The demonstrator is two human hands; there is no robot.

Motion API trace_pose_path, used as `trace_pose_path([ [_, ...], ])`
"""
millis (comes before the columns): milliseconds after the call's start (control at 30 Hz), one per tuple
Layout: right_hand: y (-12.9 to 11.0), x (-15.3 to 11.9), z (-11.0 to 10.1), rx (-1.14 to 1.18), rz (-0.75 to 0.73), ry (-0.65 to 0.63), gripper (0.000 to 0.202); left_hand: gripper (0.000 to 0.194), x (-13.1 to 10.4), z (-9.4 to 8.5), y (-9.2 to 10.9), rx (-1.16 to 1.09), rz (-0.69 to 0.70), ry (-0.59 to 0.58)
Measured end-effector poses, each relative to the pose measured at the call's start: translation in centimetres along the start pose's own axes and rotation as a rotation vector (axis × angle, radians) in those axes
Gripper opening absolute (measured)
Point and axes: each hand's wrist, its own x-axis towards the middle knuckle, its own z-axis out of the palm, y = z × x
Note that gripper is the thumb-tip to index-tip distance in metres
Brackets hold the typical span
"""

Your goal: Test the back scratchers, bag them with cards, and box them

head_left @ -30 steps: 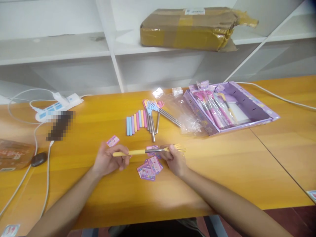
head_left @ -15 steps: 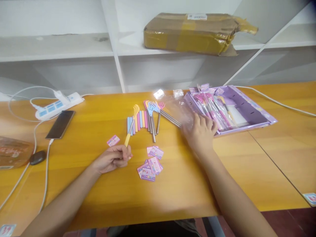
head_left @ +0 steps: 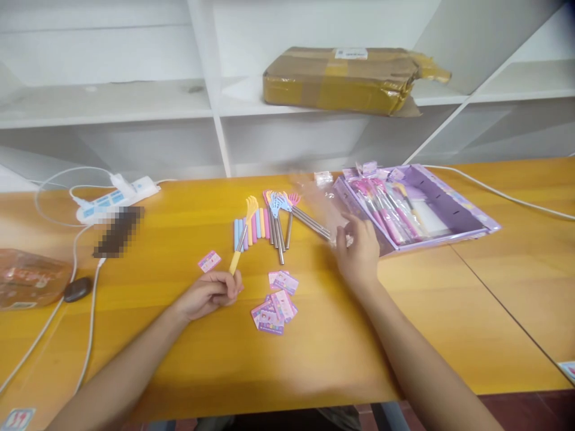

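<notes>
My left hand (head_left: 214, 294) is closed on the yellow handle of a small yellow claw-headed stick (head_left: 242, 239), which points up and away. My right hand (head_left: 359, 248) is by the left side of the purple box (head_left: 462, 200), with fingers curled at clear plastic wrappers (head_left: 317, 200); whether it grips them is unclear. Between the hands lie metal rods with blue, pink and orange claw heads (head_left: 279, 230) and a row of pastel handles (head_left: 258, 224). Nearer me are several pink and purple cards (head_left: 274, 311). Wrapped sticks (head_left: 389, 209) lie in the box.
A taped cardboard box (head_left: 336, 81) sits on the shelf behind. At left are a power strip (head_left: 119, 197), cables, a pixelated dark object (head_left: 119, 232), a black mouse-like item (head_left: 77, 290) and an orange package (head_left: 33, 278).
My right hand has drawn back slightly left from the box edge, and its fingers have curled in. The clear plastic has shifted. My left hand still holds the yellow stick.
</notes>
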Motion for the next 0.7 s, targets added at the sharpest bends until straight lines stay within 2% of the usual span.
trace_pose_path([
  [167, -3.3, -2.4, -0.1, 0.556, -0.095, 0.313, 0.051, 0.014, -0.1, 0.3, -0.6, 0.133, 0.015, 0.021],
  [233, -5.0, -3.8, -0.5, 0.728, -0.195, 0.312, 0.058, 0.015, -0.2, 0.6, -1.0, 0.278, 0.044, 0.010],
  [333, -7.1, -5.6, -1.4, 0.814, -0.399, 0.093, 0.062, 0.031, -0.4, 1.1, -1.3, 0.551, 0.108, -0.006],
  [400, -8.1, -6.4, -1.8, 0.843, -0.521, -0.063, 0.057, 0.045, -0.5, 1.5, -1.6, 0.648, 0.110, -0.007],
  [467, -8.8, -6.9, -1.7, 0.914, -0.567, -0.201, 0.047, 0.061, -0.6, 1.8, -1.9, 0.655, 0.101, -0.009],
  [533, -9.3, -7.3, -1.4, 0.959, -0.546, -0.365, 0.037, 0.073, -0.5, 2.1, -2.2, 0.631, 0.139, 0.014],
  [567, -9.4, -7.4, -1.2, 0.957, -0.536, -0.456, 0.030, 0.072, -0.5, 2.2, -2.3, 0.618, 0.175, 0.040],
  [633, -9.5, -7.4, -1.0, 0.938, -0.530, -0.646, 0.015, 0.056, -0.4, 2.4, -2.4, 0.616, 0.250, 0.107],
  [667, -9.5, -7.3, -1.0, 0.951, -0.525, -0.735, 0.013, 0.046, -0.5, 2.5, -2.4, 0.626, 0.276, 0.129],
  [700, -9.6, -7.3, -1.0, 0.990, -0.509, -0.806, 0.023, 0.040, -0.5, 2.6, -2.3, 0.633, 0.296, 0.135],
])
